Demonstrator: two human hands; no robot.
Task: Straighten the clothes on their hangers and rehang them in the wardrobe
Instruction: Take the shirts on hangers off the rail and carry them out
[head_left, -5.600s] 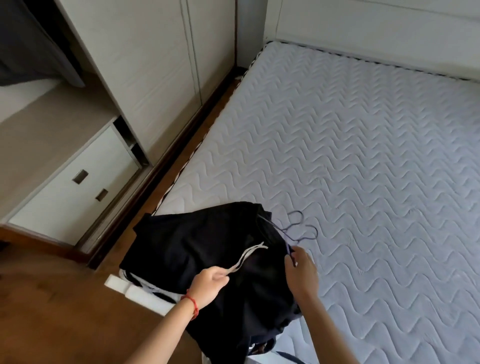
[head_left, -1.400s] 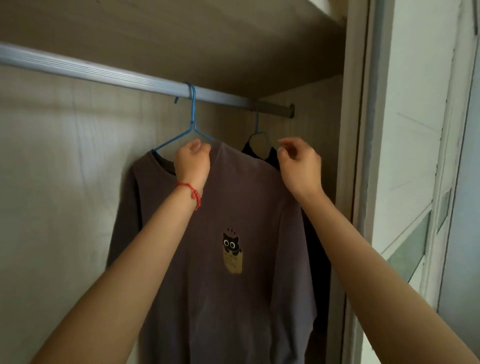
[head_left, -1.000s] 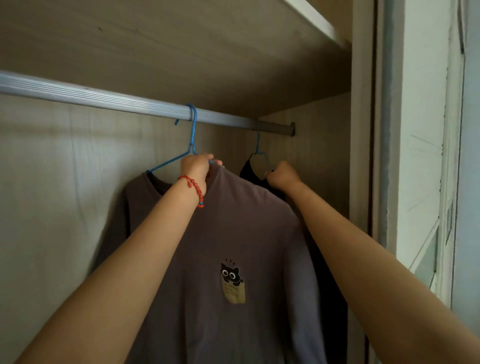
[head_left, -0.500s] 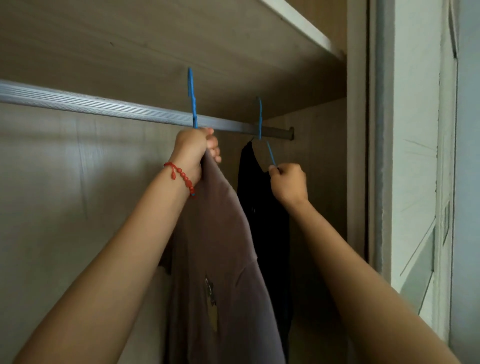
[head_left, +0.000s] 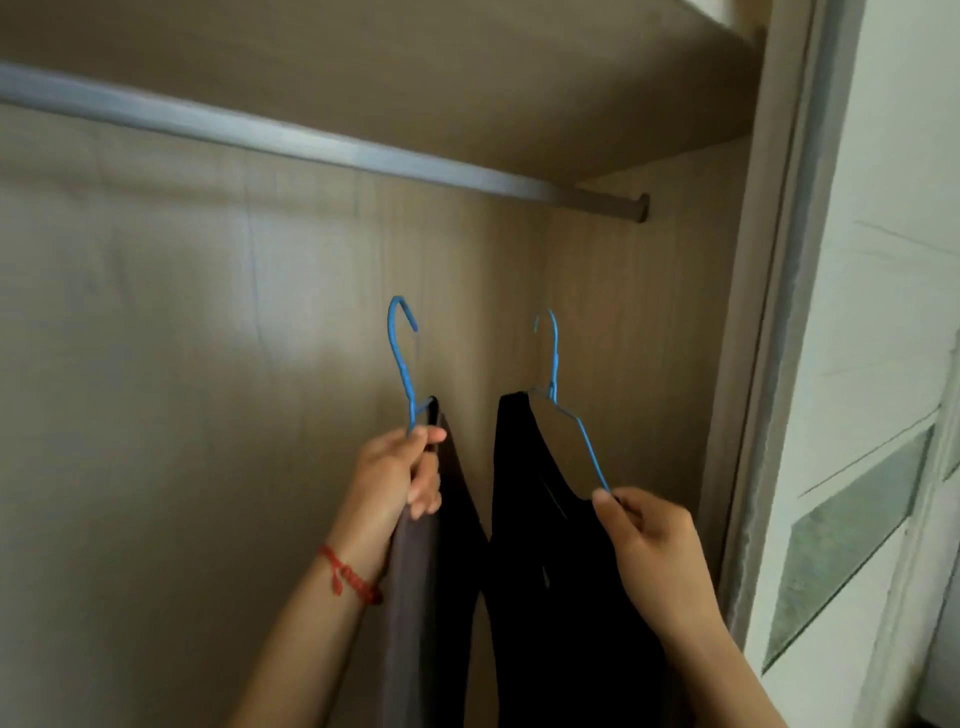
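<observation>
My left hand (head_left: 400, 475) grips a blue wire hanger (head_left: 401, 358) at its neck; a brown-grey shirt (head_left: 426, 597) hangs from it edge-on. My right hand (head_left: 644, 538) pinches the lower arm of a second blue wire hanger (head_left: 558, 395), which carries a black garment (head_left: 540, 571). Both hangers are off the metal wardrobe rail (head_left: 322, 150) and held well below it, hooks pointing up. The lower parts of both garments run out of view.
The wooden back wall (head_left: 182, 389) and right side wall of the wardrobe (head_left: 623, 338) close in the space. A shelf underside (head_left: 415, 62) sits above the rail. The wardrobe frame and a white sliding door (head_left: 857, 364) stand at the right.
Both hangers were lifted off the rail half a second ago and are now lowered well below it, still held in my hands. Earlier, the black garment lay on the bed.
</observation>
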